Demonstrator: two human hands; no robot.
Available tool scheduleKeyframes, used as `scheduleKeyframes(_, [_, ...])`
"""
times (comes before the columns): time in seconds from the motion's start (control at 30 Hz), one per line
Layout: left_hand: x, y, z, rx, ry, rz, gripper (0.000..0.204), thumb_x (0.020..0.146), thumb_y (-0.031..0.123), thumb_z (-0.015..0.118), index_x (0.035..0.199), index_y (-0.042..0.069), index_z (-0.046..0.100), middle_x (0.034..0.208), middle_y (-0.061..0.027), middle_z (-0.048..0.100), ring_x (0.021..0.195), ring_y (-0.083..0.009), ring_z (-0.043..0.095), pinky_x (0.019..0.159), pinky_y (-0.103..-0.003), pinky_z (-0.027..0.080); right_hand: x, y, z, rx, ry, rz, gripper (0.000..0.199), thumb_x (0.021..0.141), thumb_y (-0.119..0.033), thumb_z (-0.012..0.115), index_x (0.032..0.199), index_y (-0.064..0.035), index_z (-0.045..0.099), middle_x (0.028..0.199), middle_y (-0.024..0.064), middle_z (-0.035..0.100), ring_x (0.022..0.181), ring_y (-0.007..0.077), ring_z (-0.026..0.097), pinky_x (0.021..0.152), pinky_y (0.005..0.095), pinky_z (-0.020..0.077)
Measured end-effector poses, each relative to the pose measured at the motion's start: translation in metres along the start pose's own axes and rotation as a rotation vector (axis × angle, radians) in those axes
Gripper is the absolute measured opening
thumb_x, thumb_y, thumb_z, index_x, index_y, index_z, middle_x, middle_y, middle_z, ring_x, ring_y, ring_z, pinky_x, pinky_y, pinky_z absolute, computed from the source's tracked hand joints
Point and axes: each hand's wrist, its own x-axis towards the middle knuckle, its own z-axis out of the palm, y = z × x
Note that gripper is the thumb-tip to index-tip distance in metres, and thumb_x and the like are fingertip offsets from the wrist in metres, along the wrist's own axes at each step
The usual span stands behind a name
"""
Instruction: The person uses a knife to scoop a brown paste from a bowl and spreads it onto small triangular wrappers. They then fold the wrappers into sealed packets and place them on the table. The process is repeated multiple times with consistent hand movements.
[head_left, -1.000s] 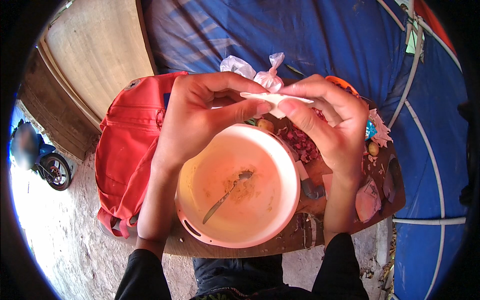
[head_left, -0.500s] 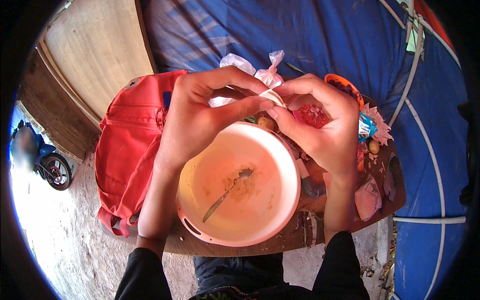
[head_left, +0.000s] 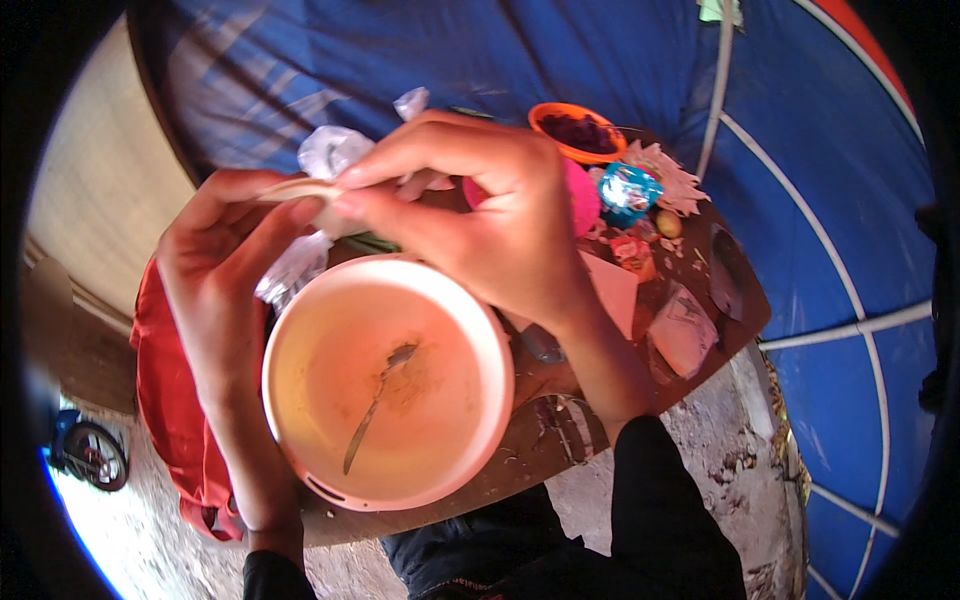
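Above the far side of a wide pale basin (head_left: 320, 350), a small folded pale wrapper (head_left: 303, 189), thin like a dumpling skin, is pinched between both hands. My left hand (head_left: 215, 270) holds its left end with thumb and fingers. My right hand (head_left: 490, 215) grips the other end between thumb and forefinger; what is inside the fold cannot be seen. A metal spoon (head_left: 364, 420) lies in the basin among brownish crumbs. Partly behind my right hand stands a bright pink bowl (head_left: 583, 200), its contents hidden.
An orange bowl (head_left: 537, 113) of dark purple pieces stands at the far right, near a shiny blue packet (head_left: 628, 194). Clear plastic bags (head_left: 335, 150) lie behind my hands. A red bag (head_left: 165, 390) is at the left. Blue tarp (head_left: 400, 50) hangs beyond the wooden table (head_left: 530, 450).
The view has swung right, so the basin and table sit further left. My hands, still pinching the wrapper, have moved left, and my right hand now covers the pink bowl's red contents.
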Motion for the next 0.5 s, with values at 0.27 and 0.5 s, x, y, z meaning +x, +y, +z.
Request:
scheduleKeyframes(0.27, [0.000, 0.002, 0.001, 0.007, -0.159, 0.093, 0.033, 0.093, 0.008, 0.071, 0.121, -0.005, 0.062, 0.105, -0.0173, 0.074, 0.097, -0.0227, 0.072, 0.092, -0.032, 0.055, -0.005, -0.001, -0.058, 0.183, 0.202, 0.112, 0.024, 0.086, 0.002, 0.077, 0.109, 0.0016, 0.069, 0.095, 0.0080, 0.074, 0.083, 0.0107, 0.071, 0.071, 0.0229, 0.0574])
scheduleKeyframes(0.5, [0.000, 0.002, -0.007, 0.072, -0.091, 0.032, 0.017, 0.097, 0.011, 0.068, 0.108, -0.001, 0.069, 0.096, -0.0133, 0.075, 0.088, -0.0187, 0.074, 0.088, -0.032, 0.058, -0.054, 0.059, -0.279, -0.098, 0.781, 0.425, 0.027, 0.086, -0.010, 0.076, 0.107, 0.0050, 0.070, 0.102, 0.0149, 0.073, 0.090, 0.0225, 0.073, 0.082, 0.0353, 0.0614])
